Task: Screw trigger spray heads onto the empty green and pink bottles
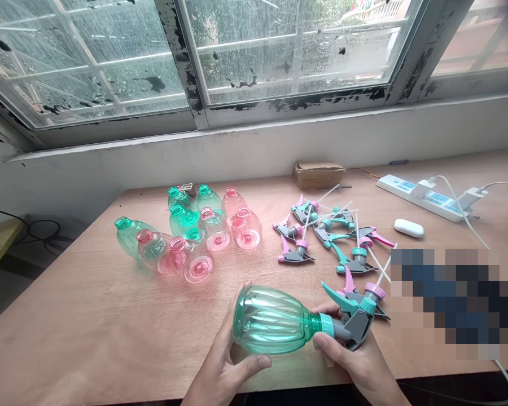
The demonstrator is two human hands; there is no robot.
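A clear green spray bottle [275, 318] lies sideways in the air above the table's front edge, held between both hands. My left hand [226, 355] cups its base, thumb below and fingers behind. At the neck, my right hand [347, 355] pinches the teal collar of the trigger sprayer [358, 318], which sits on the bottle's mouth. The sprayer has a grey body and a teal trigger pointing up. Whether the collar is fully tightened I cannot tell. Just behind it lies a sprayer head with a pink collar [375, 291], partly hidden.
Several open green and pink bottles [218, 231] stand or lean at the left. Several loose sprayer heads [322, 225] with white tubes lie right of them. Further right are a power strip [427, 197], a white case [408, 228] and a cardboard box [319, 175]. A blurred patch covers the right side.
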